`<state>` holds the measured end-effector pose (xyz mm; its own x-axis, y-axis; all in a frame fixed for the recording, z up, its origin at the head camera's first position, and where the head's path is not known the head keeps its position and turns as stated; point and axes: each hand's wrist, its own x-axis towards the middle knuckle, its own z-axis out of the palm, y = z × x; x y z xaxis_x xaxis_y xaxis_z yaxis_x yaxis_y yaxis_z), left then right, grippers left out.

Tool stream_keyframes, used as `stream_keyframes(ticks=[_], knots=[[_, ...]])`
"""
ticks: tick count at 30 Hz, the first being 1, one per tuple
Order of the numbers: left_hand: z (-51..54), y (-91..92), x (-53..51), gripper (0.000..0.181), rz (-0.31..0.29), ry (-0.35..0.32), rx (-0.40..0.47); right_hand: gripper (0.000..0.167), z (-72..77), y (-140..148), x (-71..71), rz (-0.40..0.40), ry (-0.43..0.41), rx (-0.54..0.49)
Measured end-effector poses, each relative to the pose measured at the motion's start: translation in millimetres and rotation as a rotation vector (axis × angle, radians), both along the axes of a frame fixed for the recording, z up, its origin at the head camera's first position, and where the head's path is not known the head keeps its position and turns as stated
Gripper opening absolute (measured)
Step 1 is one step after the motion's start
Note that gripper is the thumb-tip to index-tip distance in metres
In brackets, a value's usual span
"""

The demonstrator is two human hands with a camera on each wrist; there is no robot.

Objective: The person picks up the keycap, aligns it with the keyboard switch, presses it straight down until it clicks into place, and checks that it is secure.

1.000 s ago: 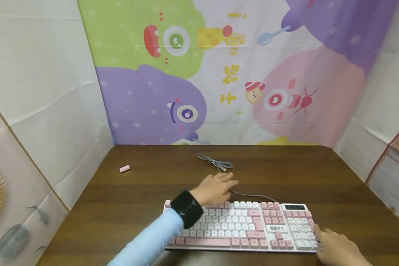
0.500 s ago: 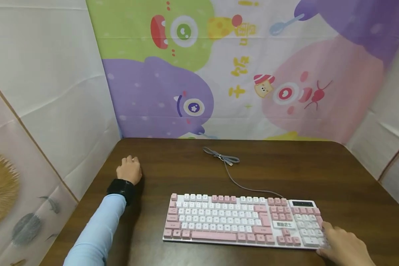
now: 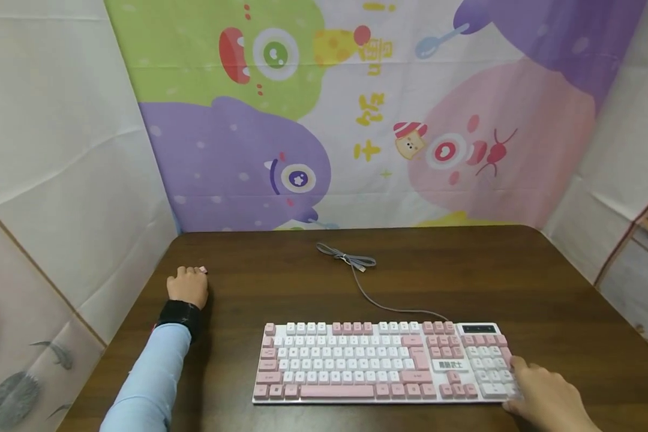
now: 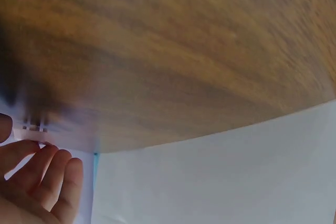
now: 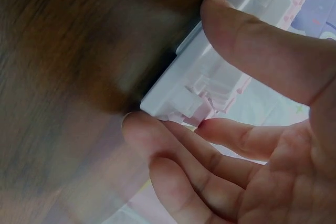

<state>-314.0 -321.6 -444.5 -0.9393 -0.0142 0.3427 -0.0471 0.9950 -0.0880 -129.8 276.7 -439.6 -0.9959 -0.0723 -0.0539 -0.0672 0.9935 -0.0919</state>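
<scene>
My left hand (image 3: 188, 288) is at the far left of the table and pinches a small pink keycap (image 3: 203, 270). In the left wrist view, the keycap (image 4: 31, 134) sits between thumb and fingers, its slotted underside partly showing. A pink and white keyboard (image 3: 351, 359) lies flat at the front of the table. My right hand (image 3: 551, 397) grips the keyboard's right end. The right wrist view has the thumb along one side of the keyboard corner (image 5: 181, 80) and the fingers around the other; a white key socket (image 5: 184, 100) shows there.
A grey cable (image 3: 380, 305) runs from the keyboard's back edge to a tied bundle (image 3: 351, 259) with a USB plug. The brown table (image 3: 281, 288) meets a cartoon-printed cloth (image 3: 232, 162) at the back. White cloth walls (image 3: 70, 138) stand at both sides.
My left hand has swung from above the keyboard to the far left and taken hold of the keycap, which lay there alone. My right hand stays at the keyboard's right end.
</scene>
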Motion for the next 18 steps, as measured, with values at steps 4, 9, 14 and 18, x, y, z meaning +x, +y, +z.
stream_keyframes(ticks=[4, 9, 14, 18], knots=[[1.7, -1.3, 4.2, 0.018, -0.01, 0.045, 0.023, 0.069, 2.9, -3, -1.1, 0.009, 0.027, 0.005], [6.4, 5.2, 7.9, 0.018, -0.057, 0.072, 0.037, 0.068, 6.3, -6, -0.8, 0.01, 0.042, 0.013], [1.9, 26.0, 8.5, 0.01, -0.127, 0.148, 0.024, 0.07, 8.1, -7, 1.6, 0.0, 0.016, 0.01], [0.6, 46.7, 10.1, 0.009, -0.193, 0.158, 0.003, 0.072, 8.4, -7, 3.7, 0.003, -0.004, 0.008]])
